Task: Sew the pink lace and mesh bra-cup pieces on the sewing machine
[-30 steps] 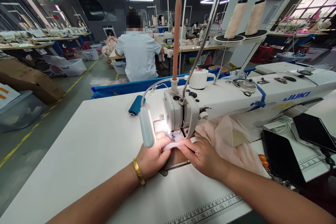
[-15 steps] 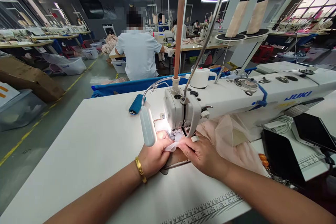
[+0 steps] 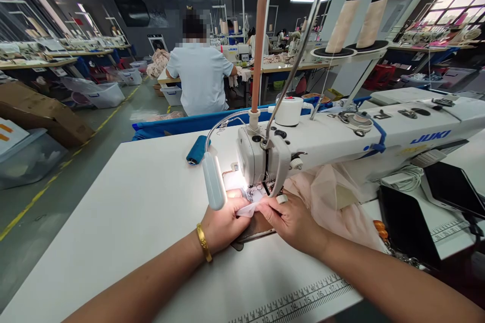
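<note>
Both my hands pinch a sheer pale pink fabric [image 3: 248, 209] just in front of the needle area of a white sewing machine [image 3: 322, 131]. My left hand [image 3: 223, 222], with a gold bracelet [image 3: 203, 243] at the wrist, is closed on the fabric's left part. Close by on the right, my right hand [image 3: 290, 222] is closed on the same piece, thumb and fingers together. More of the sheer fabric lies bunched under the machine arm, right of my right hand. A lit lamp [image 3: 214, 181] hangs over my left hand. The fingertips' undersides are hidden.
A teal thread spool [image 3: 198, 150] lies on the white table [image 3: 125, 212] behind the lamp. Black phone-like devices [image 3: 407, 224] and a white coiled cable [image 3: 403, 179] sit at the right. A ruler strip [image 3: 299, 303] runs along the front edge. Ahead, a person [image 3: 200, 73] sits facing away.
My left hand has shifted very slightly to the right, towards my right hand. Both hands still pinch the fabric, and the rest looks the same.
</note>
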Action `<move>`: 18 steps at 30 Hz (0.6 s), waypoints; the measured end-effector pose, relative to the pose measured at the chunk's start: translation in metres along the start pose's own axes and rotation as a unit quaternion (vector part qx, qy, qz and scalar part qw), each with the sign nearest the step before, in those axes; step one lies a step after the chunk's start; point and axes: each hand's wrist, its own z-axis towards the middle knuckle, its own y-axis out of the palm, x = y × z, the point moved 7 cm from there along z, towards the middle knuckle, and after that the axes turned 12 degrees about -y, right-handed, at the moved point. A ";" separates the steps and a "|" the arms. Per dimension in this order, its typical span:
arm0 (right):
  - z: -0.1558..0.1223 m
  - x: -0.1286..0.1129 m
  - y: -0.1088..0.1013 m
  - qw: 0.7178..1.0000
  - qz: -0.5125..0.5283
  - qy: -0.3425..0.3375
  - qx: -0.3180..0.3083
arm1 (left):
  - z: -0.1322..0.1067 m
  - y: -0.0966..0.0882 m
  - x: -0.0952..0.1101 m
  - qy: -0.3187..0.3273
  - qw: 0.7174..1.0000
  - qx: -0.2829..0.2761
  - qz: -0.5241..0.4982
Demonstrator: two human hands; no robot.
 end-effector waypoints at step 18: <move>0.001 0.003 -0.004 0.999 0.011 0.010 0.033 | 0.000 0.001 0.001 -0.046 0.999 -0.010 -0.003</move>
